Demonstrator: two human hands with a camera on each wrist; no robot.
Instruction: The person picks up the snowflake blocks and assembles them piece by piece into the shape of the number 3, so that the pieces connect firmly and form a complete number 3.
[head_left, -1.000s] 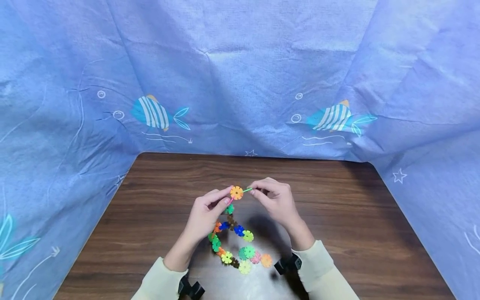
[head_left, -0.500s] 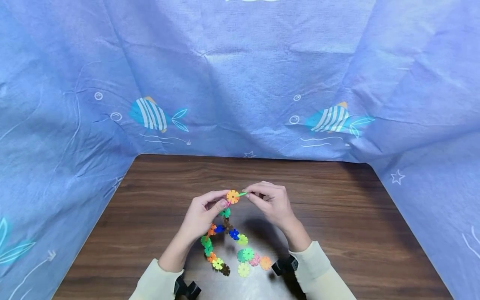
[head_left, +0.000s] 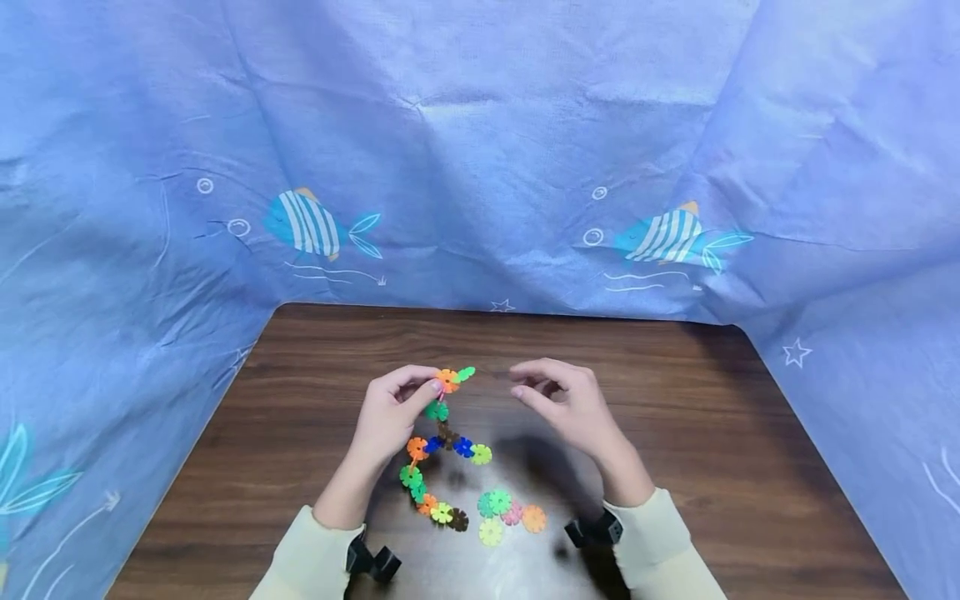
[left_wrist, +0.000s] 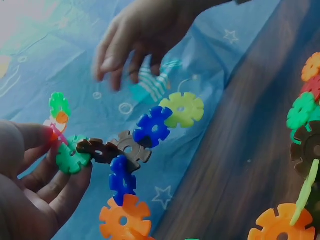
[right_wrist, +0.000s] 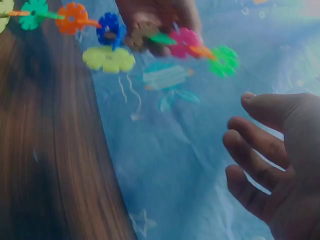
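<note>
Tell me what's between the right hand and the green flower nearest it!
Nothing but a gap: in the head view, only brown tabletop shows between the right hand and that green flower.

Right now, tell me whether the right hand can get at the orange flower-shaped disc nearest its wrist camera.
Probably yes: the right hand holds nothing, and nothing covers the orange flower-shaped disc; the hand need only draw back.

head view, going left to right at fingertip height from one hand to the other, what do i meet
left hand → orange flower piece → bright green flower piece → right hand
</note>
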